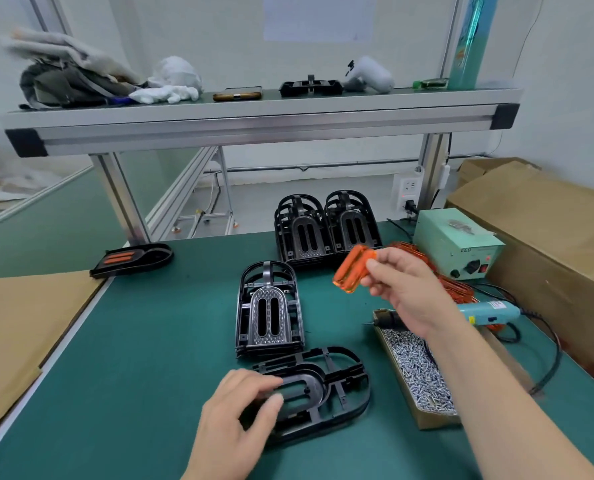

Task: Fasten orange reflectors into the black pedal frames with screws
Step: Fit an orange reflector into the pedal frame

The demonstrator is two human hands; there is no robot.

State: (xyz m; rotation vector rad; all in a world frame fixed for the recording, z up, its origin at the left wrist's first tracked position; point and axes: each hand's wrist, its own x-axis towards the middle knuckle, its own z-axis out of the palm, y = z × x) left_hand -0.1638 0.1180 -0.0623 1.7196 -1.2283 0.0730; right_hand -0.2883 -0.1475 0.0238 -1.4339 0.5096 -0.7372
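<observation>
A black pedal frame (pixel 330 386) lies flat on the green mat near me, and my left hand (pixel 240 417) grips its left end with thumb and fingers. My right hand (pixel 403 285) is raised above the mat and pinches an orange reflector (pixel 352 268) by one end. A short stack of black frames (pixel 269 310) stands just beyond the held frame. Two taller stacks of frames (pixel 326 226) sit farther back. More orange reflectors (pixel 458 289) lie in a pile behind my right hand. A cardboard tray of silver screws (pixel 416 372) is at the right.
A light-blue electric screwdriver (pixel 486 313) lies across the tray's far end, cabled to a pale green power box (pixel 458 240). A finished pedal with orange strips (pixel 132 259) sits at the mat's far left. Cardboard boxes (pixel 548 230) flank the right; a shelf (pixel 254 116) runs overhead.
</observation>
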